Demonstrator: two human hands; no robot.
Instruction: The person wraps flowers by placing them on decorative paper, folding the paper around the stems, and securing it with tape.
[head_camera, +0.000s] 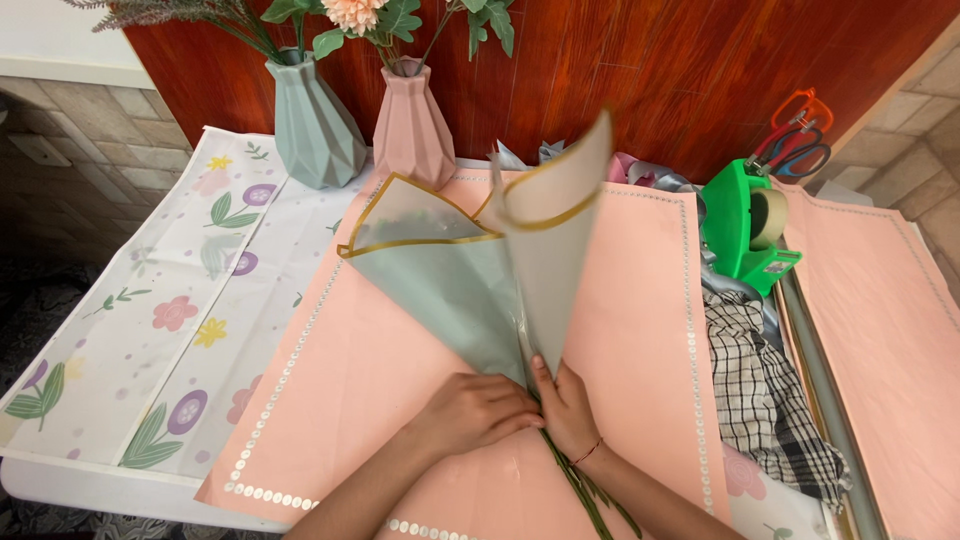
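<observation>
Pinching the grey-green wrapping sheet (450, 290) where it gathered around the green stems (585, 490), the left hand (475, 412) and right hand (568, 405) were both closed on that narrow neck, over the pink paper (640, 330) on the surface. The gold-edged sheet looked light, thin and springy, likely to crease or slip, so the bunched base seemed the safest hold. Vases (410, 125) crowded the far edge; a checked cloth (760, 390) lay right.

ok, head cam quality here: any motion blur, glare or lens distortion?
Head view: the raised flap of the gold-edged wrap is motion-blurred; left hand, right hand and green stems are sharp. Soft, even light, faint shadows, no harsh glare. Table edge bows slightly at the corner.
</observation>
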